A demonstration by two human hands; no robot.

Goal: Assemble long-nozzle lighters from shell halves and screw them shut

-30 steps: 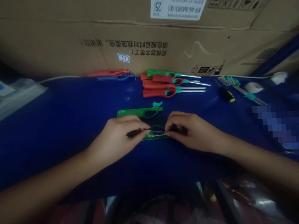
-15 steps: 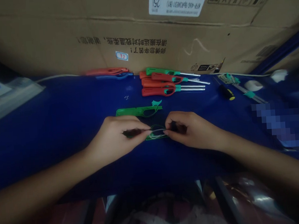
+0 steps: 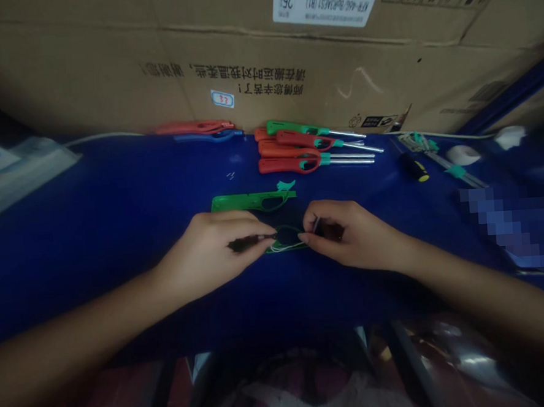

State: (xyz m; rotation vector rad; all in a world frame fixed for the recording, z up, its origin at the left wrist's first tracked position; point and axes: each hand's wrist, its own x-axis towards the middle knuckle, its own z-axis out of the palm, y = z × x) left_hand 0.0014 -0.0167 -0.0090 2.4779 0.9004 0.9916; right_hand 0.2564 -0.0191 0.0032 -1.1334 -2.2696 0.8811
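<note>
Just in front of me lies a green lighter casing half (image 3: 291, 248), mostly covered by my hands. A thin white wire (image 3: 284, 247) loops along it. My left hand (image 3: 223, 243) is closed in a pinch over the casing's left part; what its fingertips hold is hidden. My right hand (image 3: 347, 232) pinches at the casing's right end, where the wire runs to its fingertips, and a pale strip shows behind its index finger. Beyond my hands lies another green casing half (image 3: 242, 202), with a teal trigger piece (image 3: 286, 185) at its right end.
Several assembled lighters (image 3: 292, 164) with metal tubes lie against the cardboard box (image 3: 107, 72). Red casing parts (image 3: 193, 128) and a blue one (image 3: 208, 137) sit left of them. To the right are a black and yellow screwdriver (image 3: 415, 168) and a white roll (image 3: 463, 154).
The pale wire stretched between my two hands' fingertips no longer shows there. A pale strip now appears inside my right hand's pinch. My left hand has barely moved.
</note>
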